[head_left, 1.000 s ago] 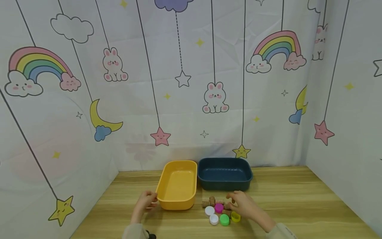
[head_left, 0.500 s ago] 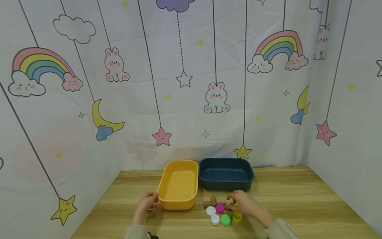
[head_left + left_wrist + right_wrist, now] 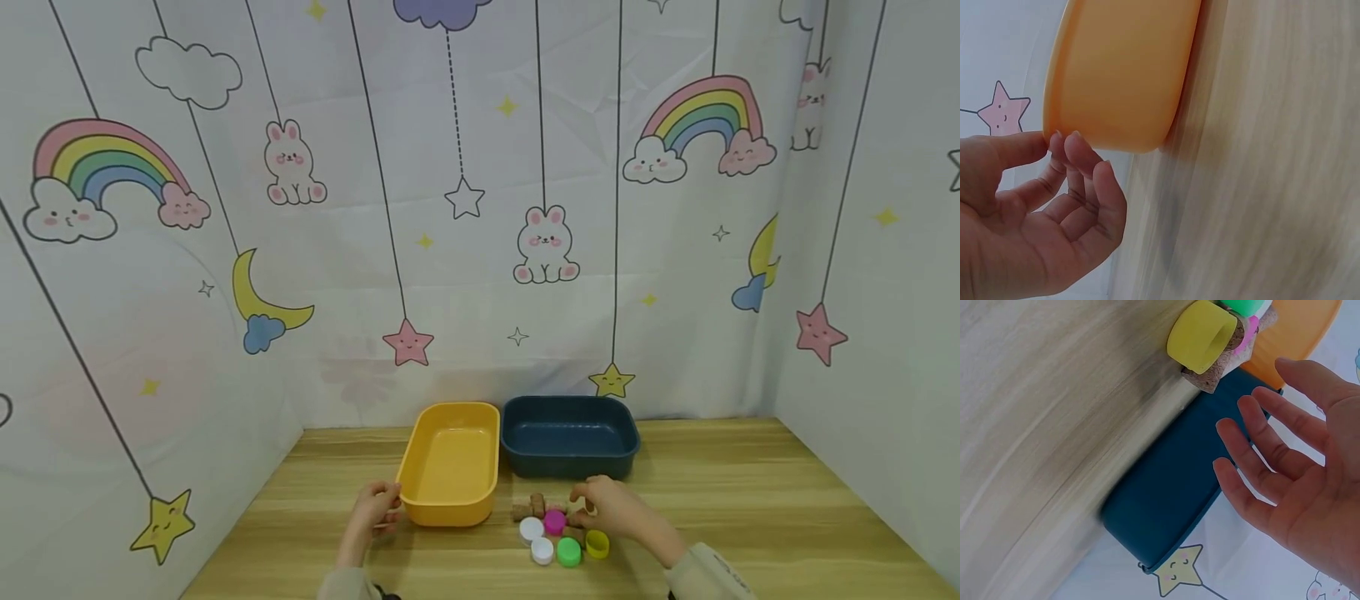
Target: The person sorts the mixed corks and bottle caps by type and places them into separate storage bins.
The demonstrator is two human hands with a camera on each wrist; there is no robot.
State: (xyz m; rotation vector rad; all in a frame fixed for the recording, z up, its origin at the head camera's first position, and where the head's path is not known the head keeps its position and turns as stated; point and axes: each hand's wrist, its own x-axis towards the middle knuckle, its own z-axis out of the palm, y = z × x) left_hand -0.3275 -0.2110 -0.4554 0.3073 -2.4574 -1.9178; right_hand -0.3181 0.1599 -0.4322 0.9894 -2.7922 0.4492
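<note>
At the near left corner of a yellow plastic bin (image 3: 450, 458), my left hand (image 3: 377, 508) hovers with loosely bent fingers. In the left wrist view its thumb and fingertips (image 3: 1085, 150) meet the rim lightly; a firm pinch is not visible. My right hand (image 3: 618, 510) hangs over the right side of a small pile, and its slightly bent fingers (image 3: 1232, 481) hold nothing in the right wrist view. The pile has several corks (image 3: 537, 503) and bottle caps: white (image 3: 532, 531), another white cap (image 3: 542, 551), magenta (image 3: 555, 522), green (image 3: 569, 552) and yellow (image 3: 597, 544). The right hand hides some corks.
A dark blue bin (image 3: 570, 465) stands right of the yellow one, sides nearly touching. Both lie before a patterned cloth wall (image 3: 345, 275) on the wood-grain tabletop (image 3: 735, 500). Cloth walls also close off the left and right sides.
The view has shifted slightly, so everything sits a little further right. Both hands stay in nearly the same places, and the bins, caps and corks keep their places.
</note>
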